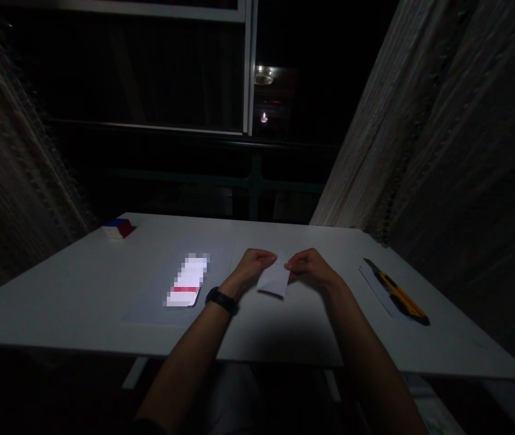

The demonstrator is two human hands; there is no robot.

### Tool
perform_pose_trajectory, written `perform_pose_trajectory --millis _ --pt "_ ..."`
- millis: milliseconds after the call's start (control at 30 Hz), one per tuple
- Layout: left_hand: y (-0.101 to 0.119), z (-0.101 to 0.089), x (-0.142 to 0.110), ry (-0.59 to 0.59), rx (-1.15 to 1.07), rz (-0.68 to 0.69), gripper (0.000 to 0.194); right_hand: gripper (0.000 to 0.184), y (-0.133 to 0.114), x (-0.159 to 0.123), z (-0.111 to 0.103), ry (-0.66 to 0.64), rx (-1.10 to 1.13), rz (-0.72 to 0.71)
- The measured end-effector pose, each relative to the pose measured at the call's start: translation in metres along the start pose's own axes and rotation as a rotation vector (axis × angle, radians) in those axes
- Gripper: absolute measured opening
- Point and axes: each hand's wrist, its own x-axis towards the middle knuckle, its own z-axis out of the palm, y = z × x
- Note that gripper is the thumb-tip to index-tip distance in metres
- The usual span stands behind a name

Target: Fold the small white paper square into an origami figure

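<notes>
A small folded piece of white paper is held above the white table between both my hands. My left hand pinches its upper left corner, fingers curled closed. My right hand pinches the upper right corner, fingers likewise closed. A dark watch sits on my left wrist. The paper hangs tilted, its lower edge close to the tabletop.
A lit phone lies on a paper sheet left of my hands. A yellow-and-black utility knife rests on a paper strip at the right. A red-and-blue cube sits at the far left corner. Curtains hang on both sides.
</notes>
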Motion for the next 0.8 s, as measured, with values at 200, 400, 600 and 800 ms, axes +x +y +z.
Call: perform_pose_trajectory --millis 200,400,600,800 --pt "-0.003 0.000 0.000 0.028 0.046 -0.034 0.035 0.028 0.001 0.001 0.003 0.011 0.017 -0.019" --pt "0.000 0.002 -0.002 0.119 0.055 -0.052 0.032 0.028 -0.001 0.000 0.006 -0.034 -0.018 -0.023" --pt "0.003 -0.001 -0.003 0.046 0.169 0.032 0.073 0.026 -0.005 0.005 0.021 0.131 -0.134 -0.292" --pt "-0.007 -0.002 0.002 0.033 0.260 0.056 0.076 0.022 0.003 0.014 0.036 0.331 -0.178 -0.353"
